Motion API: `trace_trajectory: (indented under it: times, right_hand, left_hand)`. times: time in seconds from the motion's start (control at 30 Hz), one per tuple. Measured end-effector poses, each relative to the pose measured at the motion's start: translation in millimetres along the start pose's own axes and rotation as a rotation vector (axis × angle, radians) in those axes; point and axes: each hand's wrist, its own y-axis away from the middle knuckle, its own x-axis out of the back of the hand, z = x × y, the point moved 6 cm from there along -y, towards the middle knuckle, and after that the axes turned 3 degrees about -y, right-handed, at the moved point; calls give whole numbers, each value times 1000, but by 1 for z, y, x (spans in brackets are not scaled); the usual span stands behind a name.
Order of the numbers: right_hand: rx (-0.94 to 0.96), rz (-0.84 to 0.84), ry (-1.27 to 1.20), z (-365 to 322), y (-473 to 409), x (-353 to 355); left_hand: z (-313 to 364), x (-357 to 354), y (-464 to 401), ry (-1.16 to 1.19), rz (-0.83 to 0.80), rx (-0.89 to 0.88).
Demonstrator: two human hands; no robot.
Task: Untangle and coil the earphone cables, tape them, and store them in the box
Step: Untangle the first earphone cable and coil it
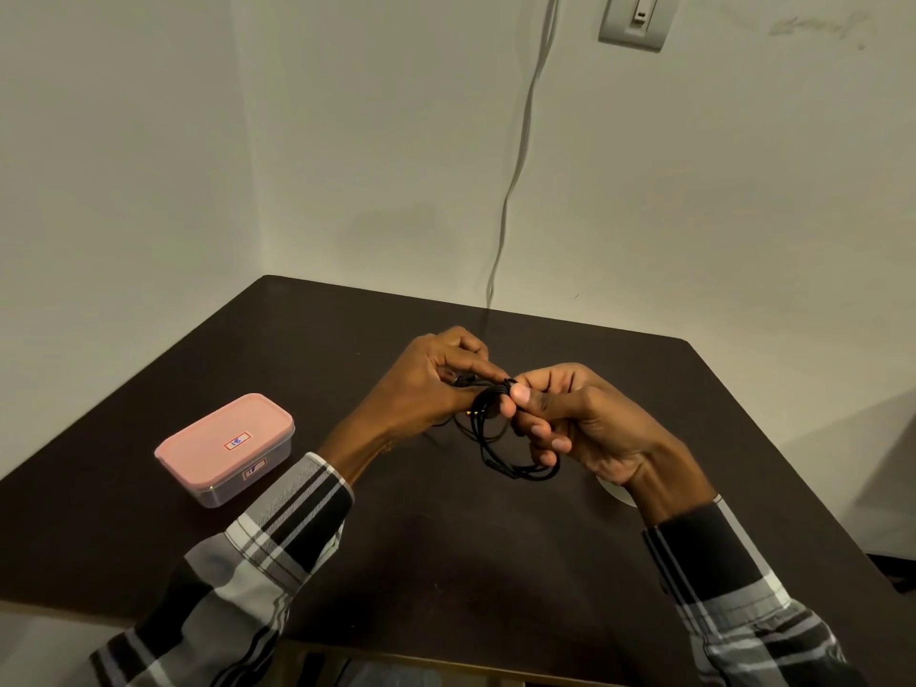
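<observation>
A black earphone cable (pixel 500 438) hangs in loose loops between both hands, above the dark table (pixel 446 562). My left hand (pixel 431 384) pinches the top of the bundle with thumb and fingers. My right hand (pixel 570 419) pinches the same bundle from the right, its thumb pressed on the loops. A small yellow detail shows on the cable below the left thumb. The storage box (pixel 225 448), clear with a pink lid, stands closed on the table to the left. A white, round thing (pixel 617 493), possibly the tape, is mostly hidden under my right wrist.
The table sits in a corner between two pale walls. A grey cord (pixel 515 161) runs down the wall behind the table, beside a wall switch (pixel 637 19). The table's right edge drops off near a dark object (pixel 892 567).
</observation>
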Motion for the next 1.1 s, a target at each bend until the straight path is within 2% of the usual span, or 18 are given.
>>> trace_trajectory:
  times: [0.3, 0.4, 0.57, 1.1]
  right_hand:
    - [2, 3, -11, -2, 0, 3]
    - [6, 28, -16, -2, -1, 5]
    - [5, 59, -23, -2, -2, 4]
    - [-24, 123, 6, 3, -2, 5]
  left_hand:
    - [-6, -7, 11, 167, -67, 141]
    - [-8, -12, 18, 321, -91, 213]
    - [-7, -13, 21, 306, -66, 147]
    - [-17, -19, 23, 411, -73, 218]
